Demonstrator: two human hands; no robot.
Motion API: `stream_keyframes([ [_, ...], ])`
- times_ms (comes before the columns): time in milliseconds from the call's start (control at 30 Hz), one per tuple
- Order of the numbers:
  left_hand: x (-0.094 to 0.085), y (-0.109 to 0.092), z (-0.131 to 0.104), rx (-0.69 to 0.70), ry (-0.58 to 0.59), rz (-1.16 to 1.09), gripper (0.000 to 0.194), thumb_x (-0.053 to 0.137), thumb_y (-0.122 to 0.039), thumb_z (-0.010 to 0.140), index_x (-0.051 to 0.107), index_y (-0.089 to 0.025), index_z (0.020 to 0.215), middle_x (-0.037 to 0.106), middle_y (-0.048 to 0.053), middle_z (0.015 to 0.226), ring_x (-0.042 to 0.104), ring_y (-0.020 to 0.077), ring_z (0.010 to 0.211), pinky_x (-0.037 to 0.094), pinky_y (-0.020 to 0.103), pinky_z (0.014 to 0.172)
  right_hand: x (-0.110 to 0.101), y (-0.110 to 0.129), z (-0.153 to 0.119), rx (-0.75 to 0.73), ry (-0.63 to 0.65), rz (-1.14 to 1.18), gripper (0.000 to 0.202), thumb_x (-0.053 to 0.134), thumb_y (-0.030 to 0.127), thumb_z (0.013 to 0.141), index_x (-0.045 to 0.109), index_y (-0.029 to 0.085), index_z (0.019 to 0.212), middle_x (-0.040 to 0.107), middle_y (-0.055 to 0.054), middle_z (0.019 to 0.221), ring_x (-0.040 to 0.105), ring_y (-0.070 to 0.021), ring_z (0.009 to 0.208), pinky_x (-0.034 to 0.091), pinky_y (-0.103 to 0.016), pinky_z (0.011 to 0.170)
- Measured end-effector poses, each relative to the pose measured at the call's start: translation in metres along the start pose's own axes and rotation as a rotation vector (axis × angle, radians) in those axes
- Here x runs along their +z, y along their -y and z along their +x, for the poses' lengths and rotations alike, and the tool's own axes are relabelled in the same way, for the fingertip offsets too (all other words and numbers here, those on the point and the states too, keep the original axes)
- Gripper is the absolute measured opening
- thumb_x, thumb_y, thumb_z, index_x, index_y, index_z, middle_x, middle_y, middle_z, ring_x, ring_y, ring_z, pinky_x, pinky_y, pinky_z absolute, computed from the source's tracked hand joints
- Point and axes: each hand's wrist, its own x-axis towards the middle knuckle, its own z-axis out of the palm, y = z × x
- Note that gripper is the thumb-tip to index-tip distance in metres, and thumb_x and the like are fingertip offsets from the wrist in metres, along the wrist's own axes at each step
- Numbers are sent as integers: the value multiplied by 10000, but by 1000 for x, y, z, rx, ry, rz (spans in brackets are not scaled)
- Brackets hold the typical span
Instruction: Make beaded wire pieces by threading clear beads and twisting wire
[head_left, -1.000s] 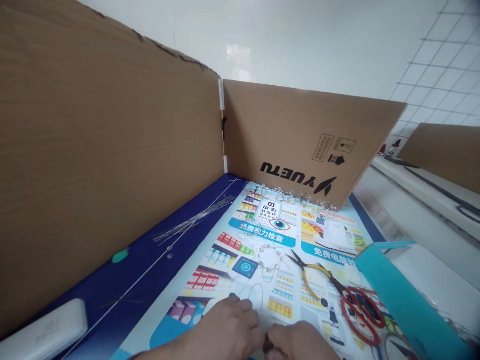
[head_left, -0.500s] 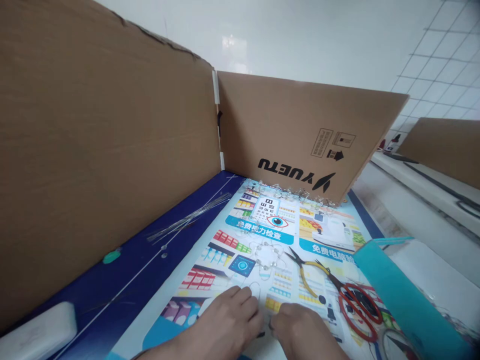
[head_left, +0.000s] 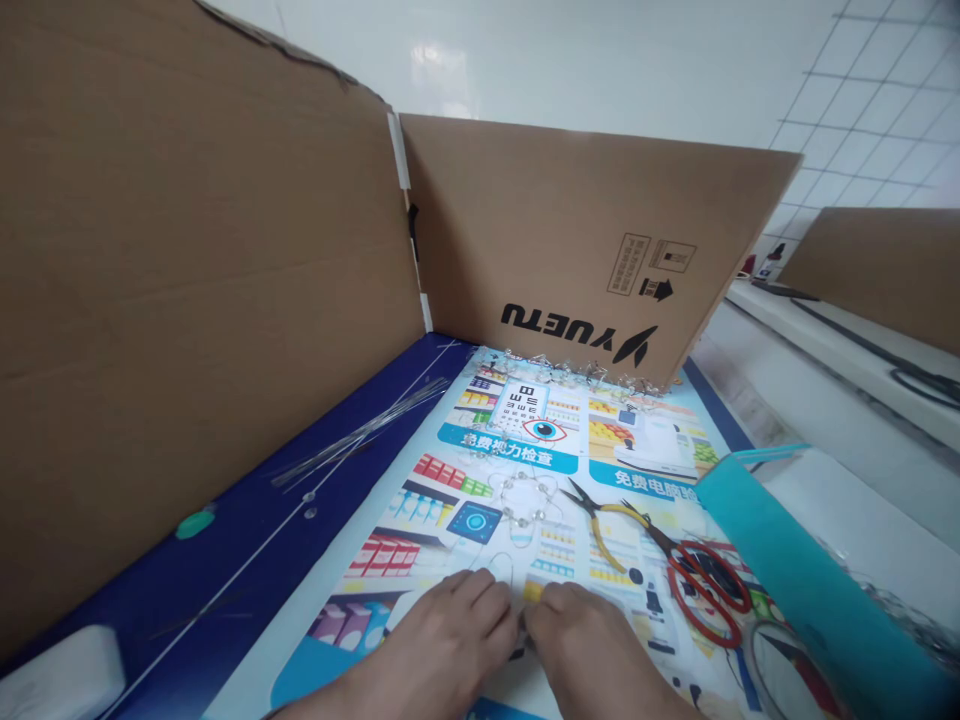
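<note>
My left hand (head_left: 457,635) and my right hand (head_left: 581,640) meet low in the middle of the view, over the printed sheet. Both have their fingers curled into a pinch, and what lies between the fingertips is too small and hidden to name. A thin wire loop rises just above the left fingertips. Beyond them lies a ring of clear beads (head_left: 525,498) on wire. To its right are yellow-handled pliers (head_left: 600,525) with open jaws and red-handled scissors (head_left: 709,590).
Cardboard panels stand at the left (head_left: 187,250) and back (head_left: 585,240). Wire pieces line the back panel's foot. A teal box (head_left: 810,580) holds wire items at right. A bundle of wires (head_left: 360,435), a green lump (head_left: 195,524) and a white case (head_left: 64,672) lie left.
My hands have come closer together, the right one shifting left until the fingertips nearly touch. The whole view has shifted slightly, so the surroundings appear further left and higher.
</note>
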Motion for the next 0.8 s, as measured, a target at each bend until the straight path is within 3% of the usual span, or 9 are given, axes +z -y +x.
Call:
stream_keyframes([
  [333, 11, 3, -1, -33, 29, 17, 97, 562, -139, 770, 531, -173, 856, 561, 25, 810, 482, 191, 737, 366, 306, 625, 6, -9, 0, -80, -130, -85, 160, 530, 90, 755, 573, 165, 621, 542, -40, 639, 477, -144, 695, 326, -241, 589],
  [600, 6, 5, 2, -51, -3, -10, 75, 549, -139, 781, 544, -162, 852, 561, 33, 828, 475, 188, 761, 390, 340, 721, 13, 0, 5, -54, -247, -154, 68, 587, 95, 715, 570, 160, 704, 561, -53, 709, 482, -169, 683, 286, -259, 500],
  [800, -1, 5, 3, -90, 31, -60, 92, 520, -143, 802, 547, -168, 887, 554, 40, 884, 476, 193, 826, 397, 340, 760, 18, 3, 6, -72, -256, -169, 90, 620, 109, 687, 567, 160, 739, 566, -56, 724, 497, -180, 658, 274, -262, 470],
])
